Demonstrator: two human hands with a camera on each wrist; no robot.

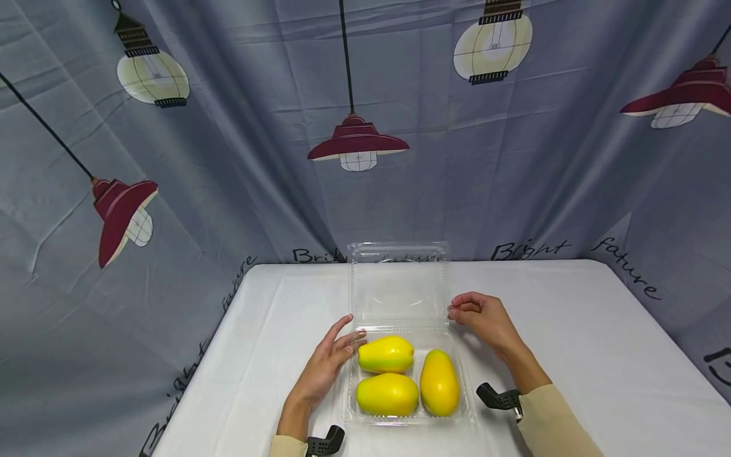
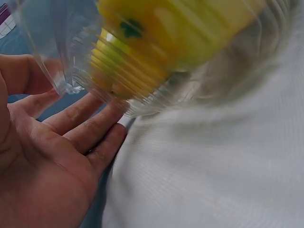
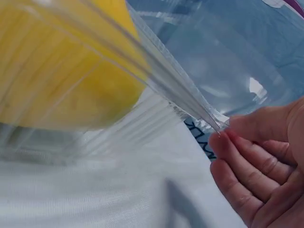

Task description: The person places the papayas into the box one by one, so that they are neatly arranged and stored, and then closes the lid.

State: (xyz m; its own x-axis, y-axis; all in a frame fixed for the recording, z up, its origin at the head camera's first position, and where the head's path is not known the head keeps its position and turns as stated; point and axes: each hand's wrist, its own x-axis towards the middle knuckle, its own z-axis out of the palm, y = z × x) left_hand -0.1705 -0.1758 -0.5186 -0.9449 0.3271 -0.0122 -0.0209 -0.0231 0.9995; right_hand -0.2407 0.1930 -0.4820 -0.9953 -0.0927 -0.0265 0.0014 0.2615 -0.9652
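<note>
A clear plastic clamshell container [image 1: 465, 412] lies on the table with its lid [image 1: 400, 289] raised at the back. Inside sit three glossy yellow fruits, mango- or papaya-like: one at the upper left [image 1: 386, 354], one at the lower left [image 1: 387, 394] and one upright at the right [image 1: 440, 383]. At the container's left side, my left hand [image 1: 325, 365] has its fingers extended, fingertips right at the plastic near the hinge. My right hand [image 1: 485, 320] pinches the lid's right edge near the hinge between thumb and fingertips; the right wrist view shows this pinch [image 3: 256, 156] close up.
A white cloth covers the table [image 1: 571, 330]. Behind and to both sides hangs a grey-blue curtain [image 1: 240, 158] printed with lamps and lettering. Dark wrist devices sit on the left wrist [image 1: 327, 441] and right wrist [image 1: 499, 398], by beige sleeves.
</note>
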